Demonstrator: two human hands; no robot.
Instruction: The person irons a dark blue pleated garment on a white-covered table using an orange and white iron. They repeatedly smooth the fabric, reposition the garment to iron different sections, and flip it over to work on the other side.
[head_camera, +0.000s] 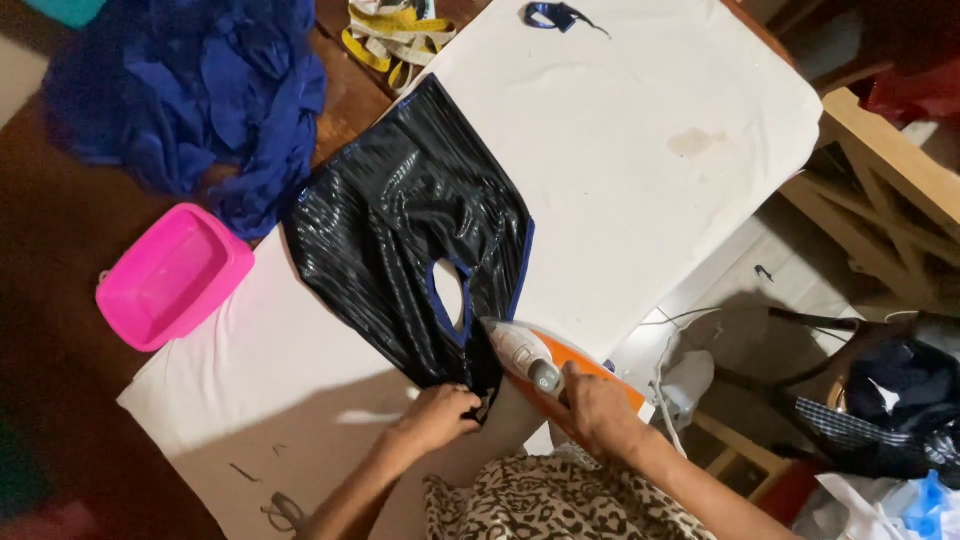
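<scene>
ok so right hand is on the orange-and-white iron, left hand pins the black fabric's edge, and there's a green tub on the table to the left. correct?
Not quite: the tub is pink, not green, as the head view shows. The rest stands: the right hand is on the orange-and-white iron, and the left hand pins the black fabric at its near edge.

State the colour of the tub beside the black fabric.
Bright pink tub, clearest in the head view.

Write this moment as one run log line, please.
left hand: pinches black fabric edge | right hand: holds orange-white iron | pink tub: beside
</scene>
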